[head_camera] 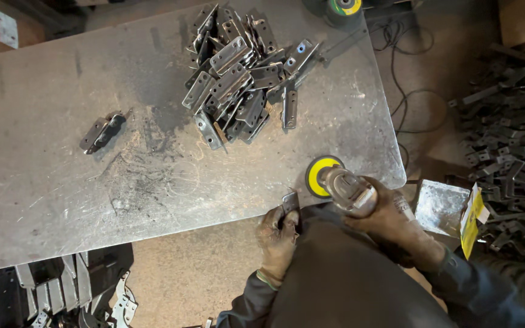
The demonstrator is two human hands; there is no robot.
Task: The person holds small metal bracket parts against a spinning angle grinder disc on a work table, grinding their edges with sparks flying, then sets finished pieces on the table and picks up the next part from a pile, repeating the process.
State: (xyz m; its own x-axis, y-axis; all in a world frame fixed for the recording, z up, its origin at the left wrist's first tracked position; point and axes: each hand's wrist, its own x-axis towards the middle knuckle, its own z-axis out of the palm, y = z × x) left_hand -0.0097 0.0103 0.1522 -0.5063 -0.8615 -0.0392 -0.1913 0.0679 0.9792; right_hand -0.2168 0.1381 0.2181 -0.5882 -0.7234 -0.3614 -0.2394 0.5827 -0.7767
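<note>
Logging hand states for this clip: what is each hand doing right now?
Left hand: closed on a small metal bracket at the table edge.
Right hand: closed around an angle grinder with a yellow disc.

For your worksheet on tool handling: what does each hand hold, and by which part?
Right hand holds the grinder by its body; left hand holds a bracket by its lower end.

Left hand (277, 235): grimy, dust-stained work glove, greenish knit cuff at wrist. Right hand (390, 222): same worn, dirt-darkened glove. Both arms in dark grey long sleeves; dark garment over torso, dull and dusty
</note>
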